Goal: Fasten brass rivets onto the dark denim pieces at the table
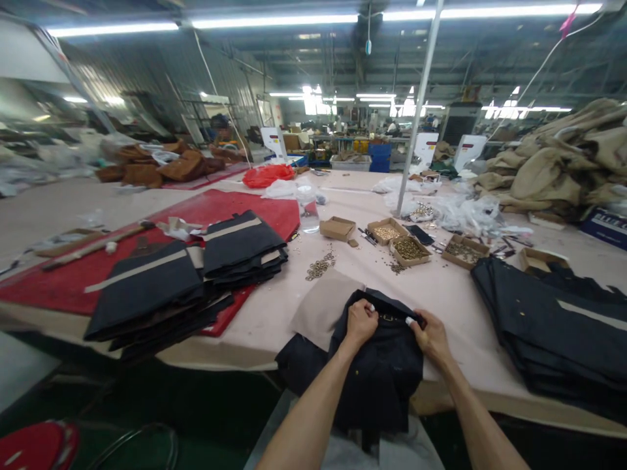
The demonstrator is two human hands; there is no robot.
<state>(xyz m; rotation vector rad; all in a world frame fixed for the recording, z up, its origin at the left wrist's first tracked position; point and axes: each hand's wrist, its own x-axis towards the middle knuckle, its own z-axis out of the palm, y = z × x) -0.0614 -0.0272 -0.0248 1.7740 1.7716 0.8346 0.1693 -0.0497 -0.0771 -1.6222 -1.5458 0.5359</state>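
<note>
A black fabric piece (377,378) hangs over the table's front edge, partly on a beige cloth panel (326,303). My left hand (361,321) pinches its folded upper edge, with the thumb and fingers closed on it. On the right side of the same fold, my right hand (431,334) grips the edge between thumb and fingers. Between the hands a small brass-coloured buckle (388,318) shows on the black fabric. A small brass dot sits lower on the cloth. Light-coloured wraps cover a fingertip or thumb tip on each hand.
Stacks of black panels lie left (147,281) and right (553,333). Beyond my hands are loose metal rings (321,266) and cardboard boxes of small brass parts (410,249). A metal pole (416,111) rises from the table. A hammer (98,247) rests on a red sheet (235,196).
</note>
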